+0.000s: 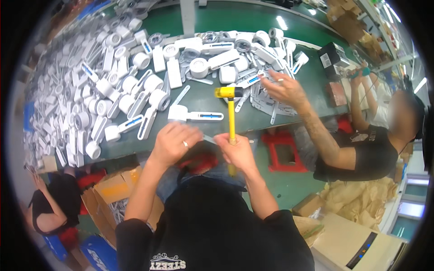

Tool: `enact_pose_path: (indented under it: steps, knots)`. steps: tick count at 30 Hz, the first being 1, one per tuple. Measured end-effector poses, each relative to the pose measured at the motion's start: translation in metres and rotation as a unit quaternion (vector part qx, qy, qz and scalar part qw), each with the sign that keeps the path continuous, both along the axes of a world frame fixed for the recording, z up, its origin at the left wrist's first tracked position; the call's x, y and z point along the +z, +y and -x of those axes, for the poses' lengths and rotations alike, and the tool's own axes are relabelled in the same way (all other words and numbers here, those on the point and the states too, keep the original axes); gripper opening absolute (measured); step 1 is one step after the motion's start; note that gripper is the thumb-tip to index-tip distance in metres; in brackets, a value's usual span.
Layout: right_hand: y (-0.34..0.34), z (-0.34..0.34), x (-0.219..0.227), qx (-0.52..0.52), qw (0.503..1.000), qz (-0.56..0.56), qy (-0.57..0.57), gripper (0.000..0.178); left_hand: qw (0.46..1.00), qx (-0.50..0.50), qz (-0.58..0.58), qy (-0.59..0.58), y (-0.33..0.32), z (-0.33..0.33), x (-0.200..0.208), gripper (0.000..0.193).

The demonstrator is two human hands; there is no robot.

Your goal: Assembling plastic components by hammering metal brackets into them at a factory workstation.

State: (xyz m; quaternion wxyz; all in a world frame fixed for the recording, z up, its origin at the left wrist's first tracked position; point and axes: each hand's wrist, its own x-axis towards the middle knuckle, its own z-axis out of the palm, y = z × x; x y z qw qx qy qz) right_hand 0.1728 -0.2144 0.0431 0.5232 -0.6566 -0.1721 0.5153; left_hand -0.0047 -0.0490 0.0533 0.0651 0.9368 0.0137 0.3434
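My right hand is closed round the yellow handle of a mallet. Its black and yellow head points up over the bench edge. A thin grey strip reaches from my right thumb and fingers toward the fingertips of my left hand. That left hand is blurred, its fingers bent, and whether they grip the strip is unclear. Just beyond my hands lies a white plastic piece with a rounded head. Touching it is a white handle with a blue line in its slot.
White plastic parts pile across the green bench. At right, a co-worker's hand reaches over grey strips. A red stool stands below. An open cardboard box sits at lower left, a carton at lower right.
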Motion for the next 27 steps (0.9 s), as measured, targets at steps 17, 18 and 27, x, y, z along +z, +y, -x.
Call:
enact_pose_path:
  steps: [17, 18, 27]
  knots:
    - [0.051, -0.04, 0.0, 0.118, 0.957, -0.001, -0.265, 0.028, 0.958, 0.087, 0.259, 0.089, 0.043, -0.014, -0.048, 0.073]
    - [0.052, -0.044, -0.007, 0.127, 0.953, -0.017, -0.275, 0.027, 0.957, 0.092, 0.26, 0.09, 0.043, -0.014, -0.05, 0.073]
    - [0.062, -0.049, -0.003, 0.173, 0.934, 0.037, -0.309, 0.026, 0.993, 0.029, 0.114, 0.009, 0.046, -0.023, -0.057, 0.026]
